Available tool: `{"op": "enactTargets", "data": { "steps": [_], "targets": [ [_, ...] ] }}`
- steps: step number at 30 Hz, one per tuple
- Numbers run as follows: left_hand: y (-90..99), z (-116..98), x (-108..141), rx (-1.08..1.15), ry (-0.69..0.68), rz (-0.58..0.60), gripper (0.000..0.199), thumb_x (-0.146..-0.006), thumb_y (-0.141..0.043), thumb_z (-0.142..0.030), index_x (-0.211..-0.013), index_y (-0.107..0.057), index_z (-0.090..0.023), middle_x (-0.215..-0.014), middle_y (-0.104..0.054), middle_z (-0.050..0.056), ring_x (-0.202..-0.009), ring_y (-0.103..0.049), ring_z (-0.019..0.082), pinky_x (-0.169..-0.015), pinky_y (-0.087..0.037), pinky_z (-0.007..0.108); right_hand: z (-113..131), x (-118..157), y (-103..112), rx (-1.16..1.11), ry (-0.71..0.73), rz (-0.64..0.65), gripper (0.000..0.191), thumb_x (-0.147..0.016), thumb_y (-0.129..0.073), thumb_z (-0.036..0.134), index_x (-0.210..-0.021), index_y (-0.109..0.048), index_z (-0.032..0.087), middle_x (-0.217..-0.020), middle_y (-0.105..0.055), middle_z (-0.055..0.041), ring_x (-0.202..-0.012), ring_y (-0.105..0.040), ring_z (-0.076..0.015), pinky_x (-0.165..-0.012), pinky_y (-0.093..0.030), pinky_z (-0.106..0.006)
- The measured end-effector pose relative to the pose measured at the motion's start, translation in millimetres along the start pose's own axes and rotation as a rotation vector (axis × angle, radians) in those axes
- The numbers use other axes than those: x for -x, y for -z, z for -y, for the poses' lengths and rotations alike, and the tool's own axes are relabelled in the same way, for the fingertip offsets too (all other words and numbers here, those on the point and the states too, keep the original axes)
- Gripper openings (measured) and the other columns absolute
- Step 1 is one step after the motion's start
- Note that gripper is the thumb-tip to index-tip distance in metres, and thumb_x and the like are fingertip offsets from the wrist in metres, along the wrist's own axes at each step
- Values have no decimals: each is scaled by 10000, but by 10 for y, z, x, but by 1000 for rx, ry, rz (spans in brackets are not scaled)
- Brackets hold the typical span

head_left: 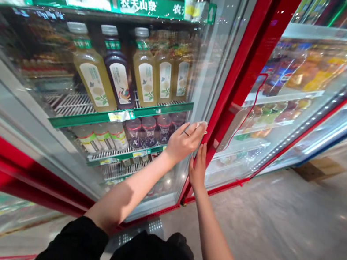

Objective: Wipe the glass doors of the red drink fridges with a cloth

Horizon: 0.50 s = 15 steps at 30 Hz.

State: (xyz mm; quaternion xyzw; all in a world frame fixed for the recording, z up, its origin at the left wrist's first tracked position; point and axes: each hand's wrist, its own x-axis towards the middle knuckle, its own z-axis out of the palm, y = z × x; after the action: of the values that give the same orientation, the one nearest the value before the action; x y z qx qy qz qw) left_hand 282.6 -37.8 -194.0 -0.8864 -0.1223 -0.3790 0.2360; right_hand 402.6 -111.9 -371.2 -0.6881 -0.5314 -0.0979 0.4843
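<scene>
My left hand (185,140), with a ring on one finger, is closed and pressed to the right edge of the fridge's glass door (183,75). A bit of white cloth (206,128) shows at its fingertips; most of it is hidden, and it could be tissue. Just below and to the right, my right hand (198,166) lies with fingers stretched along the red door frame (215,137). Behind the glass stand bottles of yellow drink (93,75) and a dark bottle (119,76) on a green-edged shelf (149,114).
To the right stands another red-framed fridge (298,107) of drinks, with a red cord (256,93) hanging at its door. A flat piece of cardboard (317,168) lies on the grey floor (280,229). A red frame (12,171) runs along the lower left.
</scene>
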Motion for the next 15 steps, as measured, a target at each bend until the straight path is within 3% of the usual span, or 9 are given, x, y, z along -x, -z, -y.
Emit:
{"op": "enactTargets", "data": {
  "steps": [5, 11, 15],
  "targets": [
    [27, -38, 115, -44, -84, 48, 427, -1077, -538, -122, -1484, -670, -110, -1518, -709, 105, -1347, -703, 220, -1156, -583, 344, -57, 8, -18, -5, 10, -2, 787, -1102, -389, 238, -1770, 16, 331, -1875, -85, -76, -1727, -99, -244, -1379, -237, -592],
    [2, -38, 17, -22, -59, 34, 442, -1075, -539, -111, -1502, -654, -116, -1530, -699, 99, -1358, -700, 221, -1168, -574, 340, -100, -4, 53, 6, 41, 13, 825, -1062, -410, 186, -1771, -16, 336, -1877, -66, -54, -1724, -113, -248, -1375, -260, -586],
    [5, -22, 221, 8, -7, 0, 463, -1074, -583, -165, -1535, -633, -158, -1527, -700, 99, -1347, -711, 227, -1183, -574, 369, -90, -11, 92, 15, 68, 23, 872, -1028, -399, 130, -1769, 9, 343, -1879, -27, -38, -1725, -100, -245, -1376, -264, -577]
  ]
}}
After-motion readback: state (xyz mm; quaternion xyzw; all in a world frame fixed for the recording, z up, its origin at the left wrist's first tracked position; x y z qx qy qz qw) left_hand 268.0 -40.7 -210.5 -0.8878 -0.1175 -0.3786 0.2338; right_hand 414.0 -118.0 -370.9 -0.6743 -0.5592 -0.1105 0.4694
